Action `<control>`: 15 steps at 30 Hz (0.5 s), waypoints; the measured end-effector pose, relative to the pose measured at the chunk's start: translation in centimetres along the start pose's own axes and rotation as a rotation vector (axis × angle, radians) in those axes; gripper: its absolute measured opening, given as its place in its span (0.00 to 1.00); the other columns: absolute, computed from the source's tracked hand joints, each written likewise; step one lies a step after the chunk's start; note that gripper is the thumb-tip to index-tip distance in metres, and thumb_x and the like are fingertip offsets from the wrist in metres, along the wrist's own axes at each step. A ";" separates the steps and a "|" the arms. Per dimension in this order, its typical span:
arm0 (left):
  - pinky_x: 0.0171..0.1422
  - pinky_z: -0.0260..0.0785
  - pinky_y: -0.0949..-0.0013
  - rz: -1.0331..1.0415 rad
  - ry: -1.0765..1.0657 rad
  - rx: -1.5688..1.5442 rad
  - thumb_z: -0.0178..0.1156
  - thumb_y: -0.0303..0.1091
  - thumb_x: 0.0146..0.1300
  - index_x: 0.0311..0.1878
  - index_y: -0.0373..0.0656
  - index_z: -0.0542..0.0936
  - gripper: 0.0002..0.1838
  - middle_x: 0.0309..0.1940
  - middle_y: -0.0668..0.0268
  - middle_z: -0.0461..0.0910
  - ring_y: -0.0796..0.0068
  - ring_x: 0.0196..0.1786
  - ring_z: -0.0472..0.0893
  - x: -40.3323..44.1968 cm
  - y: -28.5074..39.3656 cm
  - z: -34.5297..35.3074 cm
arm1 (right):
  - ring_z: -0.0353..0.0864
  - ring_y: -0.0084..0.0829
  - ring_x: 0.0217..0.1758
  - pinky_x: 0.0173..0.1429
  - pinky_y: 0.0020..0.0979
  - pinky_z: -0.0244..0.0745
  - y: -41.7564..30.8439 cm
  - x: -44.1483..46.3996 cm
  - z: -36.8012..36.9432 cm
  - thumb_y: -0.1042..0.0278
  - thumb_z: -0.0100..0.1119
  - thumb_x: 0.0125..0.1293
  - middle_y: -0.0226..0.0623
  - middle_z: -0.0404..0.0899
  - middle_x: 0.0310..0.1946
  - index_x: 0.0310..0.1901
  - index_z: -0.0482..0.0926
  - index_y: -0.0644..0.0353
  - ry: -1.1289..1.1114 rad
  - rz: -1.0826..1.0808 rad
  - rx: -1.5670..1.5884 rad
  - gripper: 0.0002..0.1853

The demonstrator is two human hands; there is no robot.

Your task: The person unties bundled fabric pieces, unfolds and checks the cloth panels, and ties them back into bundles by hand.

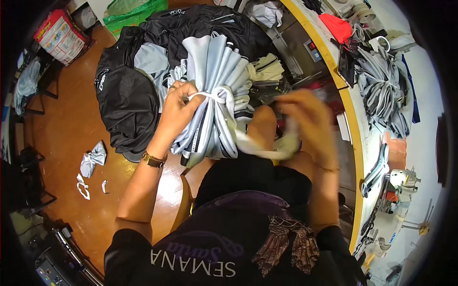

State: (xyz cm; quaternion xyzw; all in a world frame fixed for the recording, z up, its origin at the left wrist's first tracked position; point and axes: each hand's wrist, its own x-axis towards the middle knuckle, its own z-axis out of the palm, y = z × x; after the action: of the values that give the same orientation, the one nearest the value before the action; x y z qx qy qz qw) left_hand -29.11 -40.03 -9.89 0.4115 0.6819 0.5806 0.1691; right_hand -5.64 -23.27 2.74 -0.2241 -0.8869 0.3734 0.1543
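Note:
A thick bundle of light grey fabric pieces (pixel 212 59) with dark-edged bands stands in front of my lap, gathered at its middle by a white fabric strip (pixel 222 95). My left hand (pixel 181 102) pinches the strip at the left of its loop, against the bundle. To the right of the bundle, my right hand (pixel 307 114) is raised and smeared by motion. The strip's loose tail sweeps from the knot toward that hand; whether the fingers hold it cannot be made out. Cream fabric pieces (pixel 266 69) lie just behind the bundle.
Black garments (pixel 126 100) are heaped behind and left. A small tied grey bundle (pixel 93 159) and white scraps (pixel 83 187) lie on the brown floor (pixel 129 176). On the right, a yellow-edged worktable (pixel 354 157) carries another tied grey bundle (pixel 381 86) and sewing machines (pixel 403 178).

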 end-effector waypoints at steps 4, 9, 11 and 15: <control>0.43 0.57 0.76 -0.343 -0.072 -0.555 0.65 0.31 0.62 0.23 0.41 0.73 0.14 0.29 0.72 0.69 0.82 0.35 0.65 0.1 1.0 -0.5 | 0.75 0.36 0.48 0.50 0.31 0.74 2.4 2.9 10.6 0.66 0.67 0.59 0.38 0.73 0.47 0.48 0.83 0.59 0.038 -0.270 0.064 0.15; 0.38 0.56 0.79 -0.440 -0.004 -0.890 0.64 0.34 0.66 0.23 0.46 0.74 0.15 0.25 0.77 0.71 0.87 0.30 0.65 0.0 0.3 -1.2 | 0.73 0.31 0.51 0.51 0.29 0.73 4.9 3.1 12.2 0.69 0.68 0.58 0.34 0.71 0.45 0.42 0.82 0.61 -0.037 -0.190 0.232 0.10; 0.41 0.60 0.79 -0.519 0.083 -0.952 0.63 0.35 0.67 0.26 0.46 0.76 0.12 0.27 0.77 0.72 0.87 0.33 0.67 -0.5 -0.7 -1.9 | 0.79 0.35 0.50 0.58 0.32 0.74 5.1 2.7 10.3 0.67 0.62 0.65 0.40 0.74 0.51 0.42 0.79 0.60 0.072 0.086 0.643 0.08; 0.43 0.64 0.79 -0.359 0.062 -0.419 0.68 0.43 0.63 0.47 0.41 0.74 0.19 0.35 0.72 0.74 0.86 0.38 0.69 -2.0 -2.0 -1.3 | 0.79 0.34 0.52 0.61 0.41 0.75 9.7 1.5 9.6 0.57 0.56 0.70 0.39 0.78 0.47 0.50 0.74 0.59 0.081 0.512 1.150 0.16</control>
State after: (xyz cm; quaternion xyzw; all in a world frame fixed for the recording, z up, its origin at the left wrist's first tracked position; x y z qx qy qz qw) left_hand -29.51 -42.35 -11.89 0.2223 0.6137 0.6821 0.3296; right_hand -8.44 -22.16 -10.60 -0.3243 -0.4560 0.8068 0.1896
